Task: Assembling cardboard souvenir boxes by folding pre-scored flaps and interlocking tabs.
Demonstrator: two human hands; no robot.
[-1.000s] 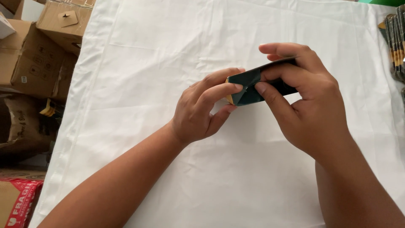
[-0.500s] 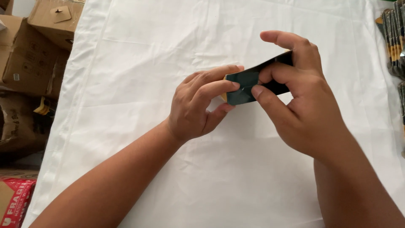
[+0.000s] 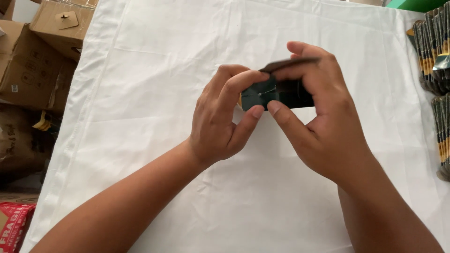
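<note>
Two bare hands are working together over a table draped in a white cloth (image 3: 154,56). Between them they are holding one small dark green carton (image 3: 279,93), raised just above the middle of the cloth. The left hand (image 3: 220,119) is pinching the carton's left end, fingers curled over the top and thumb pressing from below. The right hand (image 3: 323,122) is gripping the carton's right part, fingers arching over its upper edge and thumb reaching underneath. At the far right edge of the table, two groups of flattened dark packages (image 3: 433,51) with gold trim are standing in rows, one behind the other; their exact number is too hard to count. Off the table's left side, several brown cardboard boxes (image 3: 33,70) are sitting stacked.
</note>
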